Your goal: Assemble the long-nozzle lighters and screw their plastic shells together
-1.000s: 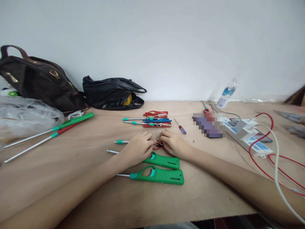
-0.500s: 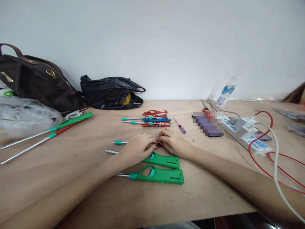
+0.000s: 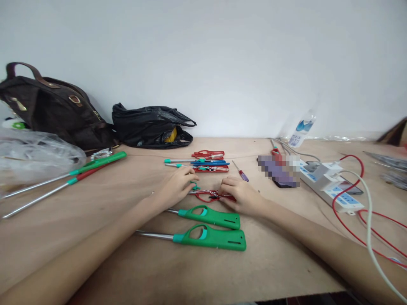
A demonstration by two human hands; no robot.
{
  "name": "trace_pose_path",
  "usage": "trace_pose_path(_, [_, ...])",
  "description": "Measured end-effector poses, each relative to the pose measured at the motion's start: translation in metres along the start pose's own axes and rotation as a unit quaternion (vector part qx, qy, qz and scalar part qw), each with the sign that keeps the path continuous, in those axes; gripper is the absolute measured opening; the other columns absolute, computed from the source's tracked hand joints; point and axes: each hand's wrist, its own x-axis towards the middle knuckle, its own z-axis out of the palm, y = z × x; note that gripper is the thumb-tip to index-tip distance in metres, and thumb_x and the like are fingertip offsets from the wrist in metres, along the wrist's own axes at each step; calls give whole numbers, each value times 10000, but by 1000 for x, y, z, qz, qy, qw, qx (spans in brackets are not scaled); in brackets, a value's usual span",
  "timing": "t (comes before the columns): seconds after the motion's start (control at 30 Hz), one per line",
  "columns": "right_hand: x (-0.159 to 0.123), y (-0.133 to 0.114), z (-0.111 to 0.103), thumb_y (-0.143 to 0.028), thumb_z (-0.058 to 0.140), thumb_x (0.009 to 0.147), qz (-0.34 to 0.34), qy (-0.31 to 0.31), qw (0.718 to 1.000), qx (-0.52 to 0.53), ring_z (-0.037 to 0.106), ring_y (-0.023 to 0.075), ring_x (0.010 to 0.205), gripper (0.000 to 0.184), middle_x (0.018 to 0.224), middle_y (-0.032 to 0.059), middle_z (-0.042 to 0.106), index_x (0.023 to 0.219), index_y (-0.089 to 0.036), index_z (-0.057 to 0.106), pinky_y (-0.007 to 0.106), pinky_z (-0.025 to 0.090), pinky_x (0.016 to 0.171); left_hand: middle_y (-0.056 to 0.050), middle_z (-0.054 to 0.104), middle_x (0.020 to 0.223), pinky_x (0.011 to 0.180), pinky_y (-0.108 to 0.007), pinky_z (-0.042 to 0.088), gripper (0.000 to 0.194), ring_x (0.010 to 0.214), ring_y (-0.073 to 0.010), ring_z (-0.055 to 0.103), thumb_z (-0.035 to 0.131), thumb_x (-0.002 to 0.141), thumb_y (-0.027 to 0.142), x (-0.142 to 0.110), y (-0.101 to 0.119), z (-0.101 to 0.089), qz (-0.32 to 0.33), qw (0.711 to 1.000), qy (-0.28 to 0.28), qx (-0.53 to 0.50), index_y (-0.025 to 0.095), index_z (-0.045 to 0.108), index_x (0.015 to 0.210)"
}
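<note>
An opened red lighter shell (image 3: 206, 195) with thin wires lies on the table between my hands. My left hand (image 3: 176, 186) pinches a small teal trigger piece at the shell's left end. My right hand (image 3: 240, 195) presses curled fingers on the shell's right end. Two green long-nosed lighters lie just in front, one (image 3: 208, 215) nearer my hands and one (image 3: 210, 237) closer to me.
Behind my hands lies a group of red and blue lighter parts (image 3: 206, 162) and a small screwdriver (image 3: 241, 171). A power strip (image 3: 330, 184) with red and white cables sits right. Long green-handled lighters (image 3: 79, 171), a clear bag, a brown handbag (image 3: 54, 106) and a black bag (image 3: 152, 126) stand left.
My hands have moved apart, uncovering the red shell. The left hand slid back and left to the teal piece. The green lighters now show their full metal noses.
</note>
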Motion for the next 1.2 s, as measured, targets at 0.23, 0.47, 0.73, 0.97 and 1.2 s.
trace_pose_path(0.23, [1, 0, 2, -136, 594, 837, 3, -4, 1000, -1, 561, 204, 825, 45, 863, 69, 603, 873, -163, 594, 325, 470, 722, -51, 569, 878, 769, -336, 424, 138, 856, -206, 512, 550, 902, 186, 5, 33, 11, 85, 993, -28, 80, 160, 623, 787])
trace_pose_path(0.47, [2, 0, 3, -118, 597, 843, 5, -10, 1000, 21, 553, 199, 828, 43, 858, 67, 614, 857, -159, 596, 325, 464, 739, -39, 581, 837, 768, -332, 411, 109, 847, -207, 510, 597, 873, 161, 9, 36, 16, 63, 993, -62, 84, 156, 633, 770])
trace_pose_path(0.73, [3, 0, 1, -101, 596, 834, 29, -26, 998, 43, 557, 194, 830, 48, 854, 67, 621, 850, -145, 601, 322, 458, 741, -31, 582, 812, 708, -293, 391, 128, 821, -186, 512, 572, 850, 149, 9, 31, 17, 63, 996, -49, 46, 152, 616, 730])
trace_pose_path(0.97, [4, 0, 1, -105, 598, 834, 40, -27, 997, 53, 559, 184, 813, 53, 839, 59, 626, 831, -158, 596, 298, 447, 719, -23, 561, 780, 699, -265, 386, 136, 799, -170, 511, 550, 835, 121, 6, 26, 20, 50, 997, -24, -44, 152, 627, 728])
trace_pose_path(1.2, [4, 0, 1, -118, 613, 829, 56, -28, 997, 47, 566, 188, 792, 47, 828, 59, 619, 831, -162, 595, 290, 436, 697, -19, 563, 764, 692, -260, 384, 150, 773, -164, 513, 543, 828, 119, 5, 23, 20, 29, 993, -5, -110, 158, 642, 722])
